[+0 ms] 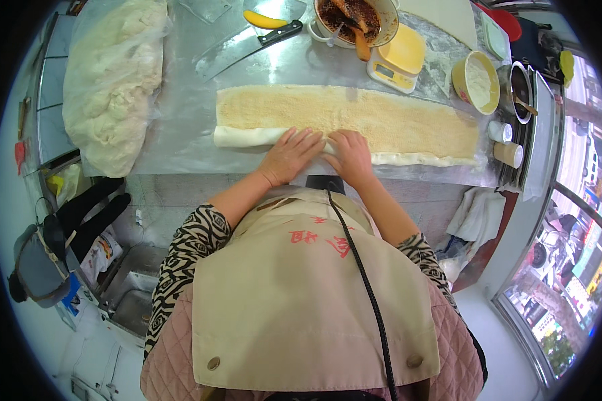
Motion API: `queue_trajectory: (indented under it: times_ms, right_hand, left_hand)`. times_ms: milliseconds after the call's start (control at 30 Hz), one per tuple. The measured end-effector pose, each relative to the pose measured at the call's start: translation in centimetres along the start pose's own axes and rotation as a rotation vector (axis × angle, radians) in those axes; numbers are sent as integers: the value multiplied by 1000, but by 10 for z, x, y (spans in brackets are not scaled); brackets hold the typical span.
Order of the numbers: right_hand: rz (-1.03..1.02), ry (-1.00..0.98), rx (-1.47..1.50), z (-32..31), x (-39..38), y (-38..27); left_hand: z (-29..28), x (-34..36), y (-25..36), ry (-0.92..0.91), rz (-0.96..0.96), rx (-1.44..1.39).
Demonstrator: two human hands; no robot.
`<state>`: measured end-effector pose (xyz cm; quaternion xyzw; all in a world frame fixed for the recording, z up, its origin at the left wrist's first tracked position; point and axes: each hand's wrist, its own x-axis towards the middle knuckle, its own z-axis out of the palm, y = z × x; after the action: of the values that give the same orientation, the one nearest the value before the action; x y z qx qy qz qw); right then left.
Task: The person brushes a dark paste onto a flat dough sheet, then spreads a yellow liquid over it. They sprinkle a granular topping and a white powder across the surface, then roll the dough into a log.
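Observation:
A long sheet of dough (401,123) lies across the metal table, its top coated in something pale yellow and crumbly. Along its near side the edge is folded into a white roll (244,137), thicker at the left end and thin toward the right. My left hand (293,157) presses its fingers over this roll near the middle. Right beside it, my right hand (350,155) closes on the same edge, fingers curled over and thumb low. The two hands almost touch. My palms hide the part of the dough underneath.
A plastic-covered dough mass (117,87) fills the table's left end. Behind the sheet lie a black-handled knife (251,48), a pot of dark filling (324,30) and a yellow kitchen scale (398,57). A flour bowl (476,81) stands right. A person in black sleeves (80,214) is at left.

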<state>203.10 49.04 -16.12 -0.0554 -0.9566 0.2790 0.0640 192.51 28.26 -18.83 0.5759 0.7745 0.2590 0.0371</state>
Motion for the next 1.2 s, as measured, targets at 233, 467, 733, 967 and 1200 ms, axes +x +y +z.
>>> queue_trajectory:
  times_ms: [233, 467, 733, 967, 1200]
  right_hand:
    - [7, -93, -222, -91, -77, 89]
    - [33, -91, -57, -116, -46, 151]
    - [-48, -36, -32, -143, -75, 171]
    - [-125, -134, -66, -191, -105, 241]
    - [81, -27, 78, -195, -76, 256]
  left_hand:
    - [12, 21, 19, 47, -103, 17]
    - [44, 77, 70, 58, -105, 9]
    - [63, 118, 79, 274, -390, 75]
    - [94, 141, 128, 181, -113, 40]
    - [109, 167, 152, 287, -392, -16]
